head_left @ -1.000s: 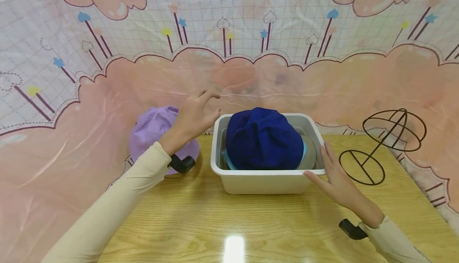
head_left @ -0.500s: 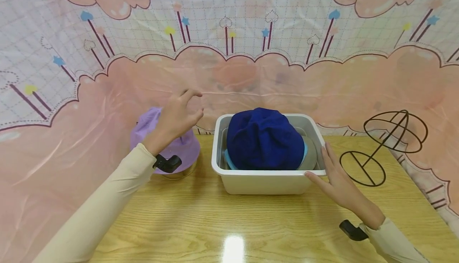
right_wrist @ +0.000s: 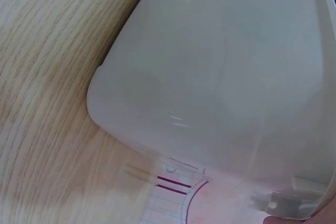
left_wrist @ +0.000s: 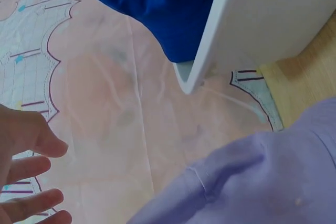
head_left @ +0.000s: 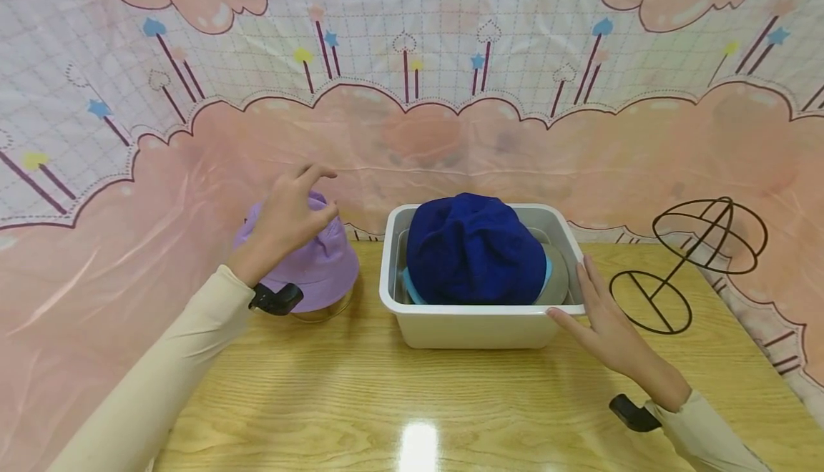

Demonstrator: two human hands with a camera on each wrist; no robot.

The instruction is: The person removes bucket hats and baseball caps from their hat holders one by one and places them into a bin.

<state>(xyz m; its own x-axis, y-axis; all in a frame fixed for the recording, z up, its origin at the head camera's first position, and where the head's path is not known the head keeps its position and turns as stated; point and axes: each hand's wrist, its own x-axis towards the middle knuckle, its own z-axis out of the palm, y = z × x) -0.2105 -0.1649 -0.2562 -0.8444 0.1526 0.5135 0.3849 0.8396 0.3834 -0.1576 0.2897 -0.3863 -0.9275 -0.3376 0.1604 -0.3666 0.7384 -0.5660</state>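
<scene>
Over the purple bucket hat (head_left: 328, 272) at the left, my left hand (head_left: 283, 214) hovers with fingers apart and loosely bent, holding nothing. The hat sits on a stand, mostly hidden, whose round base peeks out below the brim. The left wrist view shows the purple hat (left_wrist: 262, 177) below and the spread fingers (left_wrist: 29, 169) at the left edge. My right hand (head_left: 605, 329) rests on the front right corner of a white plastic bin (head_left: 473, 329), its fingers straight along the side rim and its thumb on the front rim. A navy blue hat (head_left: 473, 250) fills the bin on top.
Under the navy hat, a light blue edge (head_left: 412, 289) and a grey hat (head_left: 556, 275) show inside the bin. A black wire hat stand (head_left: 668, 279) stands at the right on the wooden table (head_left: 347, 393). A printed cloth (head_left: 425, 136) hangs behind.
My left hand has moved left, from beside the bin's left rim to over the purple hat, its fingers still apart. The right hand and the bin have stayed put.
</scene>
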